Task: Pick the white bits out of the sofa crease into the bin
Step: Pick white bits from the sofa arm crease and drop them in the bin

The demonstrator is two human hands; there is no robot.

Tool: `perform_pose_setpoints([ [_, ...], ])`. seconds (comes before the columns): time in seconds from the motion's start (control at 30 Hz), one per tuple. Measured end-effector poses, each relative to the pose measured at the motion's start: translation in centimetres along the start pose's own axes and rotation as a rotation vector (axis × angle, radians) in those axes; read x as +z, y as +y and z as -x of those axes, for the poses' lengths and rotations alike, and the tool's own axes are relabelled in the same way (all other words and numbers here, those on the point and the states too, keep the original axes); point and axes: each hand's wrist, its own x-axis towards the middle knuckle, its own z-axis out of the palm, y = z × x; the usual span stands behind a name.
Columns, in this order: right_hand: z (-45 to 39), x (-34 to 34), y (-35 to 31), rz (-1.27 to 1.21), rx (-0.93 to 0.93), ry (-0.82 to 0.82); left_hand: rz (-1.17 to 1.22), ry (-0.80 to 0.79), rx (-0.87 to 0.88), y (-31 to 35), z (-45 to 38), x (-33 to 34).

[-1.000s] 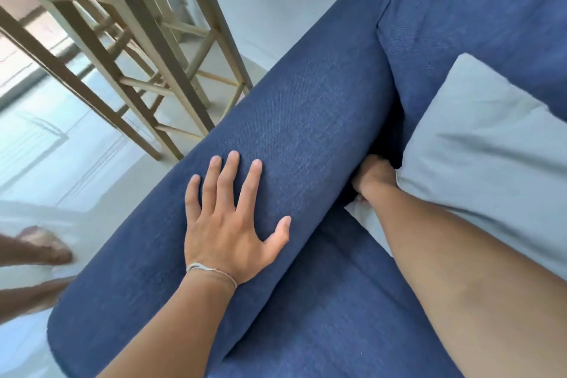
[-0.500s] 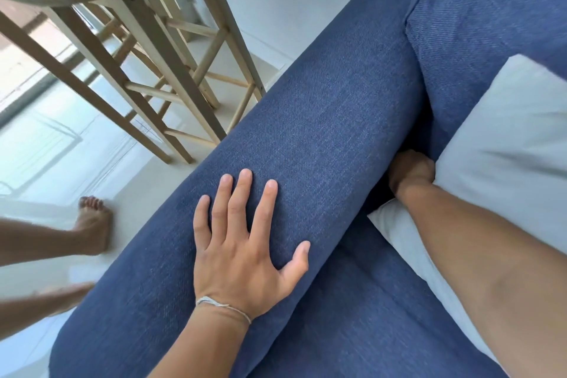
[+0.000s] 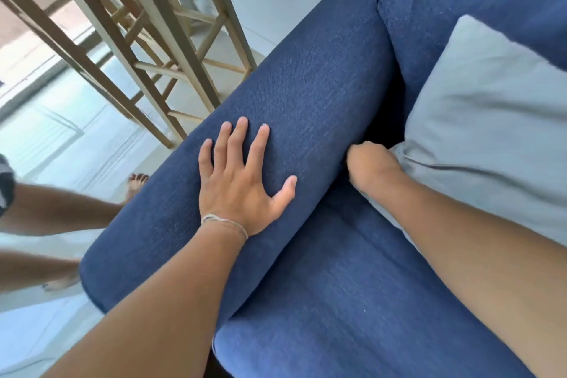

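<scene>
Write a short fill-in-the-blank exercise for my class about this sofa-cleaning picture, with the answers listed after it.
1. The left hand lies flat on the sofa's ____.
2. The right hand reaches into the crease beside a pale grey ____.
3. A thin ____ circles the left wrist.
4. On the floor beyond the armrest stands a wooden ____.

Missing words: armrest; cushion; bracelet; stool

Bare forearms; thin pale string bracelet (image 3: 225, 222) on left wrist.
</scene>
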Motion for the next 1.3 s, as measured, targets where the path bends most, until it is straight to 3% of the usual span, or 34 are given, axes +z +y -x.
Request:
perform_pose_setpoints([
  [0.1, 5.5, 1.4, -2.2, -0.052, -0.099, 0.119, 0.051, -0.060, -0.012, 0.0, 0.2, -1.1],
  [0.2, 11.1, 3.6, -5.3, -0.134, -0.154, 0.138, 0.134, -0.073, 0.013, -1.7, 2.2, -2.0],
  [0.43, 21.7, 6.9, -13.5, -0.343, -0.316, 0.029, 0.115, -0.144, -0.071, -8.4, 10.0, -4.2],
  [0.5, 24.4, 8.4, -16.5, -0.320, -0.396, 0.003, 0.143, -0.177, -0.108, -10.7, 11.9, -4.6],
  [0.67, 28.5, 11.9, -22.2, -0.210, -0.602, -0.051, 0.127, -0.213, -0.009, -13.3, 14.4, -4.9],
  [0.93, 29.6, 14.6, -24.8, -0.161, -0.578, -0.100, 0.253, -0.159, -0.099, -13.7, 15.9, -4.4],
  [1.3, 30.0, 15.5, -24.2, -0.188, -0.554, -0.168, 0.282, -0.163, -0.097, -13.5, 15.3, -4.3],
])
